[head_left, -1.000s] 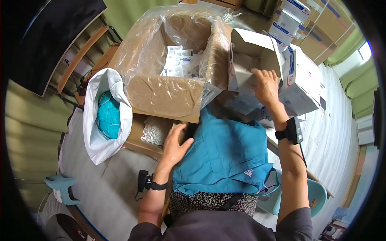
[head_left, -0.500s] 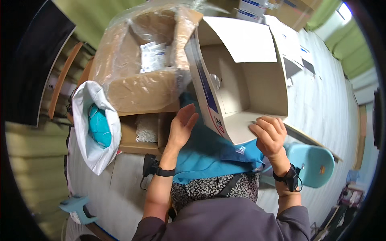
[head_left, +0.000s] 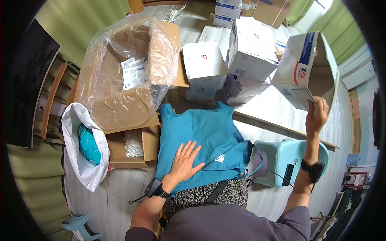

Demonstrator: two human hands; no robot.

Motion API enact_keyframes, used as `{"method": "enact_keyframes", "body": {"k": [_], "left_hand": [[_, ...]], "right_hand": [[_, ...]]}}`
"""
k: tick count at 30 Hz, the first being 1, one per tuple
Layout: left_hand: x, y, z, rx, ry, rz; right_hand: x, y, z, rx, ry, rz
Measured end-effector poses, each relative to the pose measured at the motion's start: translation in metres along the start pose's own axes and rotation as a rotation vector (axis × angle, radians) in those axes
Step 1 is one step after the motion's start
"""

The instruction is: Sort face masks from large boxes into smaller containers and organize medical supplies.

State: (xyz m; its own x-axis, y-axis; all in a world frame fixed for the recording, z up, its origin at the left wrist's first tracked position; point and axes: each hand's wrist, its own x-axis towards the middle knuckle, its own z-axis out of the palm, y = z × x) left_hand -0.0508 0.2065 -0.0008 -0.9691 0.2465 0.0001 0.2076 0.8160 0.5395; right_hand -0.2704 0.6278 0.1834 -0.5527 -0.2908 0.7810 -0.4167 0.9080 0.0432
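My right hand [head_left: 318, 112] grips the lower edge of a white cardboard box [head_left: 297, 68] with blue and red print, holding it out to the right. The box is tilted, and its open side faces right. My left hand [head_left: 185, 161] lies flat on a teal apron [head_left: 201, 128] spread over my lap, its fingers spread and holding nothing. Left of the apron is a small brown box [head_left: 116, 160] with white stringy material [head_left: 134, 142] in it.
A large brown carton [head_left: 124, 108] lined with clear plastic holds white packets [head_left: 134, 73]. White boxes [head_left: 253, 44] stand at the back on a low board. Left, a white bag [head_left: 90, 176] contains teal material [head_left: 88, 146]. A light-blue stool [head_left: 271, 160] stands at my right.
My right hand has swung the white box from in front of me to the far right. The left hand has come down onto the apron. White boxes behind are now uncovered.
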Motion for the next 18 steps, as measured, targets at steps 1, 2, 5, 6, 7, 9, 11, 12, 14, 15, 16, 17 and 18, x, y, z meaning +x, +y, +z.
{"method": "enact_keyframes", "body": {"k": [1, 2, 5, 6, 7, 9, 11, 12, 14, 15, 16, 17, 18], "left_hand": [[-0.002, 0.0, -0.001, 0.003, -0.01, 0.003], [-0.003, 0.001, -0.002, 0.011, -0.015, -0.001], [-0.002, 0.002, -0.002, 0.023, -0.02, 0.003], [-0.003, 0.003, -0.003, 0.029, -0.009, -0.002], [-0.004, 0.004, -0.002, 0.031, 0.003, -0.006], [-0.005, 0.004, -0.001, 0.024, 0.011, -0.018], [-0.004, 0.004, -0.001, 0.02, 0.016, -0.02], [-0.003, 0.004, -0.001, 0.018, 0.023, -0.019], [-0.005, 0.003, -0.001, 0.016, 0.033, -0.031], [-0.006, 0.004, 0.0, 0.011, 0.043, -0.04], [-0.006, 0.004, 0.001, 0.001, 0.053, -0.045], [-0.005, 0.004, 0.0, 0.004, 0.061, -0.034], [-0.005, 0.005, 0.0, 0.003, 0.071, -0.035]], "right_hand": [[-0.001, 0.022, 0.016, -0.016, -0.06, 0.025], [-0.004, 0.045, 0.034, -0.044, -0.131, 0.068], [-0.026, 0.089, 0.087, -0.376, -0.357, 0.271], [-0.025, 0.085, 0.104, -0.256, -0.373, 0.307], [-0.016, 0.075, 0.114, -0.139, -0.388, 0.34], [0.005, 0.044, 0.135, 0.169, -0.355, 0.308], [0.028, 0.025, 0.154, 0.301, -0.445, 0.414], [0.038, 0.02, 0.163, 0.315, -0.431, 0.373], [0.052, -0.001, 0.176, 0.268, -0.459, 0.362], [0.055, -0.002, 0.183, 0.267, -0.436, 0.376], [0.055, 0.003, 0.192, 0.261, -0.413, 0.39], [0.054, 0.006, 0.202, 0.257, -0.39, 0.402], [0.049, 0.008, 0.211, 0.272, -0.342, 0.378]]}}
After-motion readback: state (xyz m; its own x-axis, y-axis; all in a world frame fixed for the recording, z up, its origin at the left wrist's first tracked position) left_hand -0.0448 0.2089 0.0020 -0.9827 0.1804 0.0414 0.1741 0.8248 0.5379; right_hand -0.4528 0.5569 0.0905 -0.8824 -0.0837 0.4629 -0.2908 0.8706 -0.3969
